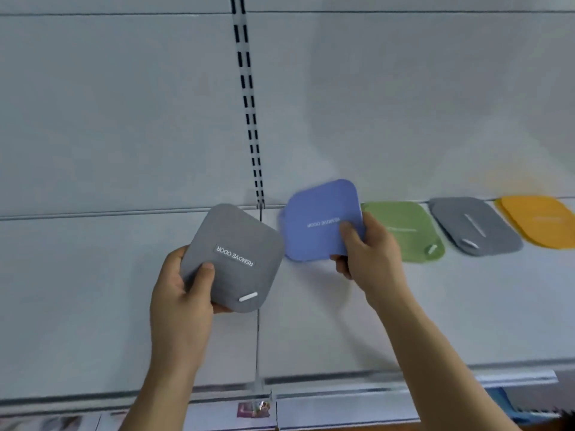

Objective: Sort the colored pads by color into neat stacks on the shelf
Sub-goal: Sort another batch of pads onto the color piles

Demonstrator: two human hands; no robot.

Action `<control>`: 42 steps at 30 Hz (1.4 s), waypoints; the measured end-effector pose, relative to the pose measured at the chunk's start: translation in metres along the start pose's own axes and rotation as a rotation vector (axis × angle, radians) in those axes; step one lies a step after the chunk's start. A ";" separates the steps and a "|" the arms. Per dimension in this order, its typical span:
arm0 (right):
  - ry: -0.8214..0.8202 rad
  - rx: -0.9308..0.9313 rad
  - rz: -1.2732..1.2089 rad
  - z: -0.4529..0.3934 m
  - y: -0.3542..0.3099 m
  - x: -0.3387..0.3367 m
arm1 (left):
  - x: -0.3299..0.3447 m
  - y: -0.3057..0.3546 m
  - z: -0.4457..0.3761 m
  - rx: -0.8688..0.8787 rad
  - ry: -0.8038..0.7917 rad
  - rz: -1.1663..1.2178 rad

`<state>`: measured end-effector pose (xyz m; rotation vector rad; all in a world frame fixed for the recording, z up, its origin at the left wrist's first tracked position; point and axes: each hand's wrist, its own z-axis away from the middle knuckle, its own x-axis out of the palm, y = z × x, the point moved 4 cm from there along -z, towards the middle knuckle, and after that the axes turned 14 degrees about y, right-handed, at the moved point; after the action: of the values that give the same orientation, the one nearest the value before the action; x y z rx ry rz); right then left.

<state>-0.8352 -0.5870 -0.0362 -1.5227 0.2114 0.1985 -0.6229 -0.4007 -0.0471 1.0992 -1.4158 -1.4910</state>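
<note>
Two pads were in the hands, three colors already lay on the shelf (93, 275).

The left hand (183, 287) pinched a grey pad (233, 256) by its near corner, thumb on top, holding it clear of the surface, probably kept back for the grey stack (476, 225) well to the right. The right hand (367, 253) pinched a blue pad (320, 219) at its right edge, tilted just beside the green stack (404, 228), seemingly to begin a blue place left of it. An orange stack (541, 219) ended the row.

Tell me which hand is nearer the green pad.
Right. The right hand holds the blue pad beside the green pad; the left hand is farther left.
</note>
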 end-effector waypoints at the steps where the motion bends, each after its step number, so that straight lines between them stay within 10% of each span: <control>1: -0.034 -0.024 0.068 -0.008 0.000 0.009 | -0.002 -0.001 0.000 0.001 0.014 -0.004; 6: 0.032 -0.387 0.603 -0.014 0.003 0.034 | 0.003 0.000 0.001 -0.017 0.013 -0.011; 13: 0.129 -0.338 0.798 0.003 0.009 0.023 | 0.019 0.008 0.001 -0.015 -0.067 0.014; 19: 0.200 -0.735 0.758 0.049 0.028 -0.024 | 0.044 0.005 0.008 -0.044 -0.161 0.050; 32: 0.267 -0.675 0.721 0.085 0.080 -0.147 | 0.167 0.007 0.119 -0.036 -0.478 0.042; 42: 0.338 -0.661 0.709 -0.007 0.122 -0.281 | 0.308 0.026 0.203 -0.106 -0.428 0.074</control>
<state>-1.1381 -0.5886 -0.0818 -2.0805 1.0398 0.6174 -0.9129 -0.6297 -0.0420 0.6778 -1.6185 -1.7963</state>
